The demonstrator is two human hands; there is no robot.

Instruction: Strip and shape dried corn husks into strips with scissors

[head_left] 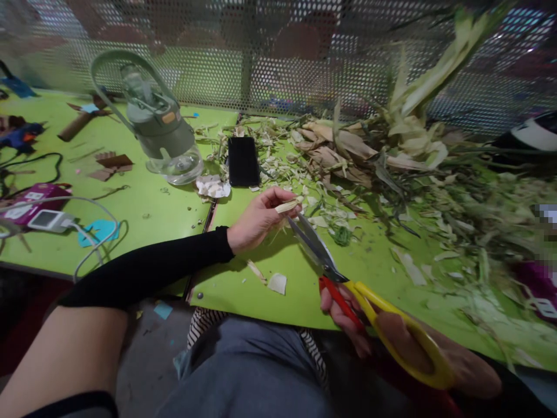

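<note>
The purple box (41,190) bears illegible white marks; left fingers (277,195) pinch a husk strip (287,206), right fingers (338,319) grip scissors (331,271).

Room over the table's near edge (243,299) between black sleeve (174,255) and scissors (322,255), bottle (167,139) and husk pile (348,145) as barriers beyond.

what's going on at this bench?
A person's left hand pinches a pale husk-like strip; the right hand holds red-and-yellow scissors, blades pointing toward it. Whether they touch the strip is unclear. Scraps litter the green table, with a heap of husks beyond, to the right.
</note>
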